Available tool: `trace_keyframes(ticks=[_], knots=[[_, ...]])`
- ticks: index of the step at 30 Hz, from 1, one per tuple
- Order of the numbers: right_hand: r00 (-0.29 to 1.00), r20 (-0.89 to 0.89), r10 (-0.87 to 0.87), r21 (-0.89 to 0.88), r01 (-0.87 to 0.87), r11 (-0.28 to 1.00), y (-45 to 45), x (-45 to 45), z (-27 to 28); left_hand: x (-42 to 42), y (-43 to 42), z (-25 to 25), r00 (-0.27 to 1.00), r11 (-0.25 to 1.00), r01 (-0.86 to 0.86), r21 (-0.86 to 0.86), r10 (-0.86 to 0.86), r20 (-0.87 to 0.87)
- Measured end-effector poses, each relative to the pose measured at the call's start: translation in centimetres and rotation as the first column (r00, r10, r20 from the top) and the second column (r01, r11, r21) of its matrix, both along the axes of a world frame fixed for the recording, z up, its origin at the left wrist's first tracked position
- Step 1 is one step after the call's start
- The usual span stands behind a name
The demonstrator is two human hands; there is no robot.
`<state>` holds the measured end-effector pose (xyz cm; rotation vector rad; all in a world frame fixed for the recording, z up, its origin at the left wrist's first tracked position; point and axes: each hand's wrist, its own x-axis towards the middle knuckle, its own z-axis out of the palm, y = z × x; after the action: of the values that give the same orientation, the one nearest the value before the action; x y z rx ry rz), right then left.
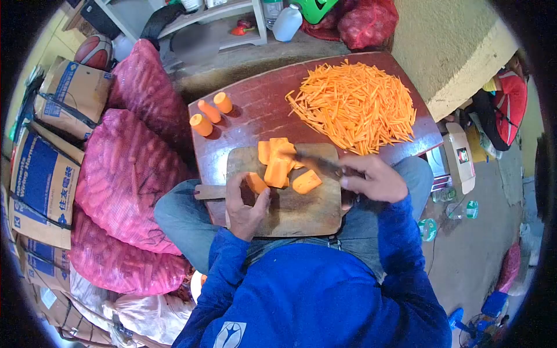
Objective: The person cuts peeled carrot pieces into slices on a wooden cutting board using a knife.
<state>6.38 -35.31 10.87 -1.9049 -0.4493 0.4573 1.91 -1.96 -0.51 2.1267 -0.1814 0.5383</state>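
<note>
Red tabletop [261, 119], sacks [125, 180] 9 o'clock; our left hand [246, 212] pinches carrot [255, 182], right hand [377, 181] grips knife [321, 163], long axis toward 10.

You wear a bright blue long-sleeved top [325, 290] with a white, square-shaped emblem [230, 334] low on the front, marked with curved blue lines. The sleeves [400, 246] end at your wrists, your hands [248, 213] are bare, and your jeans [178, 211] are faded blue.

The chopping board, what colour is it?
The chopping board is brown, and the head view shows it best.
</note>
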Motion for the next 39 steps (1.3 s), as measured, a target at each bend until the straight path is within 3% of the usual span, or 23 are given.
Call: trace_keyframes(ticks=[1, 2, 3, 4, 9, 11, 13, 15, 17, 22, 33, 35, 36, 37, 39], knots=[[1.0, 0.01, 0.006, 0.006, -0.006, 1.0, -0.1, 0.0, 0.2, 0.0, 0.2, -0.1, 0.997, 0.993, -0.038, -0.107, 0.03, -0.075], [0.98, 0.12, 0.156, -0.147, -0.138, 0.98, -0.5, 0.0, 0.4, 0.0, 0.2, -0.1, 0.997, 0.994, -0.041, -0.103, 0.035, -0.063], [0.928, 0.204, 0.312, -0.311, -0.241, 0.919, -0.7, 0.1, 0.6, 0.2, 0.0, 0.1, 0.996, 0.97, -0.058, -0.236, 0.042, -0.072], [0.93, 0.13, 0.344, -0.328, -0.287, 0.9, -0.6, 0.2, 0.9, 0.3, -0.1, 0.2, 0.996, 0.928, -0.073, -0.366, 0.045, -0.083], [0.904, 0.136, 0.404, -0.539, -0.275, 0.796, -0.3, 1.6, -0.6, 0.8, 0.0, -0.4, 0.994, 0.91, -0.101, -0.401, 0.076, -0.079], [0.86, 0.293, 0.419, -0.594, -0.18, 0.784, 0.2, 3.0, -1.7, 0.6, 0.2, -0.7, 0.993, 0.92, -0.109, -0.378, 0.082, -0.086], [0.849, 0.333, 0.41, -0.584, -0.155, 0.797, 1.7, 4.5, -0.6, 0.6, 0.1, -0.4, 0.99, 0.921, -0.122, -0.371, 0.086, -0.11], [0.809, 0.351, 0.471, -0.683, -0.122, 0.72, 2.9, 6.5, -0.5, 0.7, 0.0, -0.2, 0.989, 0.918, -0.126, -0.377, 0.089, -0.115], [0.742, 0.462, 0.487, -0.589, -0.153, 0.793, 3.8, 8.9, -2.0, 0.5, 0.3, 0.1, 0.987, 0.918, -0.132, -0.373, 0.087, -0.133], [0.572, 0.579, 0.58, -0.633, -0.132, 0.763, 6.8, 14.0, -4.3, 0.9, 0.1, 0.5, 0.982, 0.931, -0.154, -0.332, 0.106, -0.158], [0.626, 0.645, 0.439, -0.559, -0.005, 0.829, 8.1, 14.1, -4.0, 0.8, 0.1, 0.4, 0.982, 0.945, -0.145, -0.295, 0.101, -0.158], [0.597, 0.736, 0.32, -0.454, 0.085, 0.887, 6.7, 12.4, -3.9, 0.9, -0.3, 0.7, 0.979, 0.937, -0.161, -0.311, 0.112, -0.17], [0.575, 0.788, 0.221, -0.313, 0.066, 0.947, 5.8, 10.5, -2.8, 1.0, -0.4, 0.8, 0.978, 0.934, -0.166, -0.316, 0.116, -0.171], [0.576, 0.785, 0.229, -0.319, 0.057, 0.946, 5.1, 8.7, -1.7, 0.9, -0.3, 0.9, 0.975, 0.931, -0.176, -0.319, 0.121, -0.187], [0.761, 0.602, 0.24, -0.399, 0.028, 0.916, 4.4, 5.7, 0.0, 0.9, 0.0, 0.7, 0.97, 0.924, -0.194, -0.331, 0.131, -0.204]])
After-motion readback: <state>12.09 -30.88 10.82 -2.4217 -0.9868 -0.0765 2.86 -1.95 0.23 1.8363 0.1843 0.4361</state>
